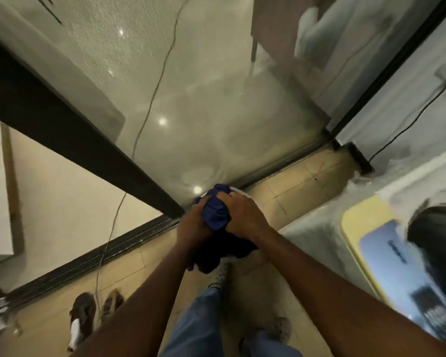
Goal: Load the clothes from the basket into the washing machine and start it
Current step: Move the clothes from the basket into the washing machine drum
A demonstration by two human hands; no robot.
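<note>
Holds garment (216, 215) bunched between left hand (193, 225) and right hand (242, 215) at centre, above the feet (220, 274). Just right of both hands, washing machine (309, 235), with opening (433, 243) at far right edge. Ahead, beyond floor track (88, 256), glass door (216, 99). Left of hands, hanging cable (108, 240); beside it on the floor, shoes (83, 313).

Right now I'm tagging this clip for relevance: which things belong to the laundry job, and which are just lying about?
Part of the job:
blue garment, bunched in the grip of the left hand and right hand
washing machine, at the right, blurred

Just lying about:
pair of shoes on the floor
thin cable
black door frame
</note>
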